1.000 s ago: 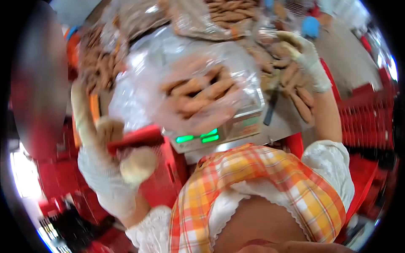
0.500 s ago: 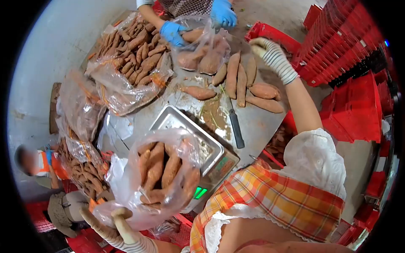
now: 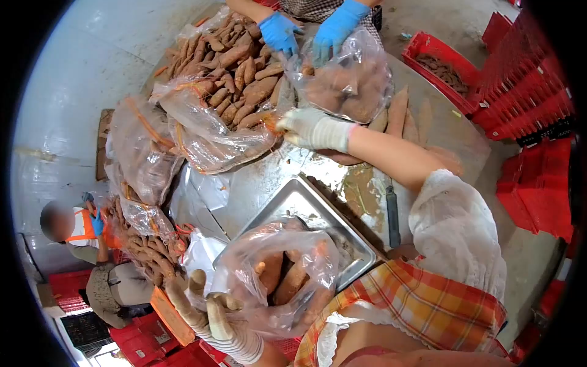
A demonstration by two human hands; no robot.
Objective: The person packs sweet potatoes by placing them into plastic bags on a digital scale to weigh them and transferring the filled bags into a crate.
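Observation:
A clear plastic bag of sweet potatoes [image 3: 284, 278] stands open on the metal tray [image 3: 361, 260] of the scale. My left hand [image 3: 214, 315], in a pale glove with a striped cuff, is at the bag's left side, fingers apart. My right hand [image 3: 315, 128], also gloved, reaches across to the orange-trimmed edge of a large open sack [image 3: 214, 137] beside the sweet potato pile [image 3: 244, 73]. Its fingers are bent; what they hold is hidden. A dark-handled knife [image 3: 392, 217] lies right of the tray.
Opposite, a person's blue-gloved hands [image 3: 333, 33] handle another clear bag [image 3: 351, 85]. Loose sweet potatoes [image 3: 397, 113] lie beside it, partly behind my forearm. Red crates [image 3: 535, 183] are stacked at the right. At the far left is a person in an orange vest [image 3: 88, 226].
My right hand has moved left over the table to the large sack's edge. The filled bag now sits on the tray, further right in view. My left hand's fingers have spread.

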